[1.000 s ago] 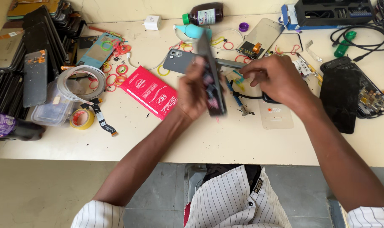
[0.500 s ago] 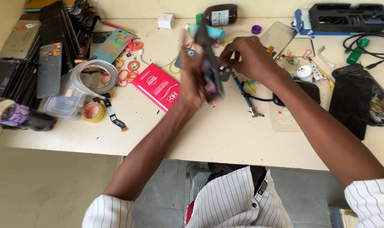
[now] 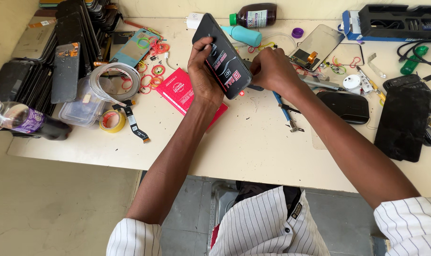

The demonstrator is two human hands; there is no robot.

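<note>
Above the counter [image 3: 253, 142], the left hand [image 3: 203, 78] grips a black phone panel [image 3: 222, 57] while the right hand [image 3: 272, 71] pinches its right edge, working it free; steady prying comes next.

Cream worktable [image 3: 253, 151] — grey floor [image 3: 187, 223] beneath

Our left hand [image 3: 203, 78] covers the lower edge of the phone [image 3: 222, 57], and our right hand [image 3: 272, 71] hides its corner. The bottle [image 3: 23, 121] is cut by the left edge. Small bench [image 3: 253, 142] parts are unclear.
</note>
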